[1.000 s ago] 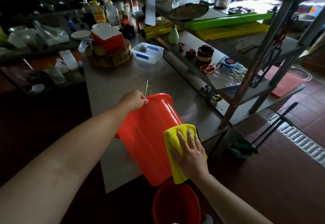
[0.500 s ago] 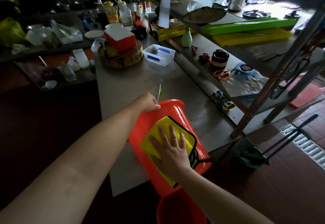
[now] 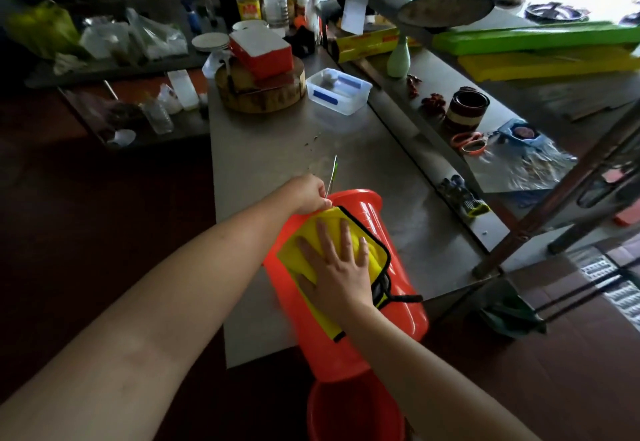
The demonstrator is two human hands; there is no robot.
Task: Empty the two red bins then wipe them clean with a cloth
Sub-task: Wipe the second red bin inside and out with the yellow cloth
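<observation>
A red bin (image 3: 398, 267) lies tilted on its side at the near edge of the steel table (image 3: 270, 156). My left hand (image 3: 310, 192) grips the bin at its far end. A yellow cloth (image 3: 367, 250) with a black border is spread over the bin's upper side. My right hand (image 3: 341, 264) presses flat on the cloth, fingers straight and spread. A second red bin (image 3: 349, 409) stands below the table edge, upright, partly hidden by my right forearm.
A round wooden block with a red-and-white box (image 3: 261, 47) and a clear plastic tub (image 3: 337, 90) sit further back on the table. Shelves (image 3: 467, 121) with a tin, scissors and foil run along the right. Bottles (image 3: 249, 0) crowd the back. A dustpan (image 3: 509, 316) lies on the floor.
My right hand slid the yellow cloth from the bin's near right side up and left over its upper side. The left hand stays on the bin's far end.
</observation>
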